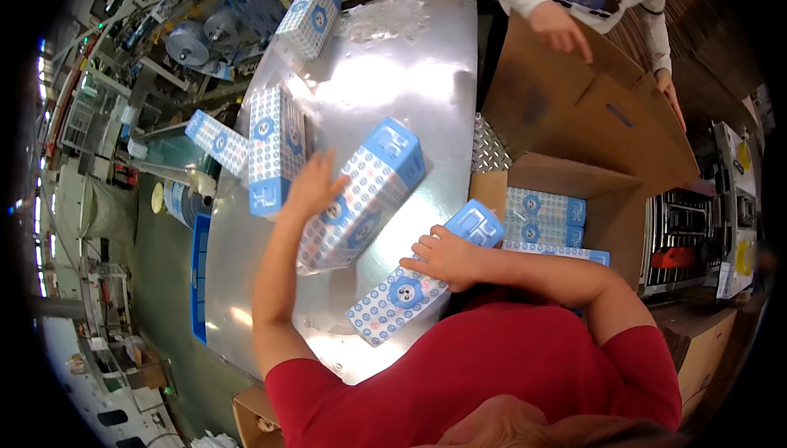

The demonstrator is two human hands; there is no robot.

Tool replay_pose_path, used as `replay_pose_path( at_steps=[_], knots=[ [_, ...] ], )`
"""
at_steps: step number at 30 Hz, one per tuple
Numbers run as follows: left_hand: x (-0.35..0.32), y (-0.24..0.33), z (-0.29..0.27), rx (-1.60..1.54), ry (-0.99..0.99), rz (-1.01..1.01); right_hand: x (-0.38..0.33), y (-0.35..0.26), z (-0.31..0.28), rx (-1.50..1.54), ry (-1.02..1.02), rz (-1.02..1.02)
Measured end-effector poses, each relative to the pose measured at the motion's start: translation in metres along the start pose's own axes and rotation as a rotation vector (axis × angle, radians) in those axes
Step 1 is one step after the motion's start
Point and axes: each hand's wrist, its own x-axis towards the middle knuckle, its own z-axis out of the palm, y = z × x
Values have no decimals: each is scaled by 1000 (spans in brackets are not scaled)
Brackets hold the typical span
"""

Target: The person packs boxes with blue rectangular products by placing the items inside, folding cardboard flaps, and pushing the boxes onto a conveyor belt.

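Observation:
My left hand is open, its fingers spread against the left side of a long blue-and-white patterned pack lying slantwise on the metal table. Whether it presses on that pack or only brushes it, I cannot tell. My right hand is closed over the edge of another such pack, close to my body at the table's near edge. Just left of my left hand stands a third pack, with a narrower one angled against its far side. One more pack sits at the table's far left.
On my right stands an open cardboard carton with several matching packs inside. A co-worker's hand is at its raised flap. Crumpled clear film lies on the metal table. A blue crate is at the left edge; machinery stands beyond.

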Motion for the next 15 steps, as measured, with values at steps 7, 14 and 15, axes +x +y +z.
replay_pose_path(
  at_steps=[7, 14, 15],
  knots=[
    [-8, 109, 15, 218, -28, 8, -69, -16, -49, -133, 235, 136],
    [-8, 78, 9, -1, -87, -183, -360, -13, -65, 932, 1246, 811],
    [-4, 85, 0, -61, -28, -62, -393, -24, -38, 1085, 1431, 755]
  ],
)
